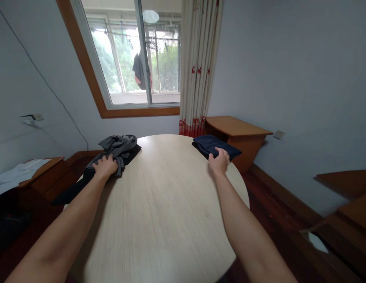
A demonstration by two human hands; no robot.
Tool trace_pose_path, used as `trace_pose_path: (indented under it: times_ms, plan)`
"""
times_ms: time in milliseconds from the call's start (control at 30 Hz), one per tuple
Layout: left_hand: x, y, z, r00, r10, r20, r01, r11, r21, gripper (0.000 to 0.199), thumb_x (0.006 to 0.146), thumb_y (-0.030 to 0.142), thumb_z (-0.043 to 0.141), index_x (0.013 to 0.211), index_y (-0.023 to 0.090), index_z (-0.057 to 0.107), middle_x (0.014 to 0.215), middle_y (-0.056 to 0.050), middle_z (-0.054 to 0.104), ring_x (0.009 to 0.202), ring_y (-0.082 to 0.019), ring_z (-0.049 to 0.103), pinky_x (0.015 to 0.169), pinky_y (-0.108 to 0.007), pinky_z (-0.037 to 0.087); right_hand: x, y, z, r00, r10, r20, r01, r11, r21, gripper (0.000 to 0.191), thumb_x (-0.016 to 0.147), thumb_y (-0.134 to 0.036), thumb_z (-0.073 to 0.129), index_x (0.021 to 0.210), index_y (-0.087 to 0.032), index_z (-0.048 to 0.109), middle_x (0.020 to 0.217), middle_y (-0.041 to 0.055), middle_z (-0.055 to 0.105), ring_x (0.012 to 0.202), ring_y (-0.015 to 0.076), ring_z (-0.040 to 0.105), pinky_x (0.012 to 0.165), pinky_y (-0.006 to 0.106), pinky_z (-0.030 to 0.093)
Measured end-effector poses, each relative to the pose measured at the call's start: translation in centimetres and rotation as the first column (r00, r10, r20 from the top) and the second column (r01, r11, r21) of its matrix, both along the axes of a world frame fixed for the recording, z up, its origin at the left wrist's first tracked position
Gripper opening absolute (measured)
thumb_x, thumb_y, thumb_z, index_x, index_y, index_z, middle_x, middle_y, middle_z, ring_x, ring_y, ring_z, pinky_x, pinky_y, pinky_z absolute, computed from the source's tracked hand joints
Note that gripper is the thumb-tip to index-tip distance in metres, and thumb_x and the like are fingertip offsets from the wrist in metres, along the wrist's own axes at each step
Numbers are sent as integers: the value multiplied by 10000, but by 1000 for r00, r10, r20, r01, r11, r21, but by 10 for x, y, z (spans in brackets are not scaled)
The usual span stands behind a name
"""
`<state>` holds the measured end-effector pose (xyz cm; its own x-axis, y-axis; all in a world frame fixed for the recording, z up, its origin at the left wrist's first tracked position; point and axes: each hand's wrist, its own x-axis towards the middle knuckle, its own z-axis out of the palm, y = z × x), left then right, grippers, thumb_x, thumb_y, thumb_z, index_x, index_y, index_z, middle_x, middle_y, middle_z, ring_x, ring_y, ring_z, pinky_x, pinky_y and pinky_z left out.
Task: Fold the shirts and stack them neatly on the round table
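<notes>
A crumpled grey garment (119,144) lies in a heap at the far left of the round table, over black cloth (73,189) that hangs past the table's edge. My left hand (105,166) rests on the near side of this heap, fingers spread over the grey fabric. Across the table, a folded navy garment (211,144) sits on a darker folded piece at the right rim. Against its near edge is my right hand (220,160), its fingers apart and slightly bent. The right fingertips partly cover the navy cloth; whether they press on it I cannot tell.
Pale wood grain covers the round table (165,204). Behind its right rim stands a brown wooden desk (239,127), beside a patterned curtain (197,67) and a window (132,59). White cloth (19,173) lies on low wooden furniture at left.
</notes>
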<state>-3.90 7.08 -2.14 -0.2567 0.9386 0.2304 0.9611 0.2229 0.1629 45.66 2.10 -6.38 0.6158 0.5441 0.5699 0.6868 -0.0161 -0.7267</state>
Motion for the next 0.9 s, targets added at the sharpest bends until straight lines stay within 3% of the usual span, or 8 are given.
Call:
trace_pose_path:
  times_ms: [167,367,533,633,700,767,833,900]
  plan:
    - [54,-26,-9,944,-317,-87,328,926,188,549,987,361,414,1474,116,480,1607,-225,363,1472,-384,326,1169,-658,208,13,7,-22,999,-45,10,46,981,-189,546,738,-177,616,1283,-170,640,1399,167,528,1318,332,423,1144,541,271]
    - [93,-53,-63,744,-666,56,668,744,-22,497,1001,408,410,1380,147,598,1540,-186,484,1443,-339,411,1168,-566,314,24,7,-30,993,-107,-53,96,980,-173,329,765,-180,525,1014,-164,739,1160,175,610,1110,325,504,962,463,423]
    - [84,-51,-67,665,-734,141,730,678,84,465,976,421,452,1296,155,658,1450,-174,581,1379,-313,501,1160,-523,361,12,6,-7,986,-49,-159,57,997,46,258,753,-210,523,915,-143,713,1050,155,659,1021,287,569,988,454,439]
    - [83,-53,-63,621,-743,251,726,665,175,590,931,458,535,1424,134,551,1450,-184,574,1358,-318,527,1153,-494,389,-29,-7,21,948,248,-197,-200,951,235,233,760,-313,628,897,-140,704,963,115,695,931,261,633,936,451,499]
    - [86,-56,-62,586,-747,314,703,661,263,796,871,486,628,1542,127,393,1534,-200,479,1412,-334,469,1179,-501,359,-68,-26,42,735,631,-248,-601,776,191,326,728,-443,734,883,-158,710,819,57,696,744,223,650,764,423,566]
    - [88,-59,-61,543,-772,331,694,634,342,985,796,499,719,1594,124,281,1613,-215,353,1477,-352,371,1216,-509,302,-107,-55,63,348,881,-319,-921,385,60,402,718,-504,797,937,-172,735,793,39,707,672,196,661,642,373,593]
    - [88,-60,-59,513,-800,310,715,599,361,973,794,490,726,1597,150,295,1652,-197,283,1514,-347,300,1240,-504,256,-139,-92,86,93,935,-343,-992,118,51,351,774,-483,800,949,-183,750,757,39,709,661,180,681,578,309,590]
    - [86,-60,-57,506,-816,280,752,577,320,752,859,447,656,1538,208,436,1645,-146,330,1519,-328,295,1244,-512,239,-159,-135,108,-90,956,-278,-988,-51,144,285,860,-471,744,956,-204,765,796,51,722,638,152,684,554,264,581]
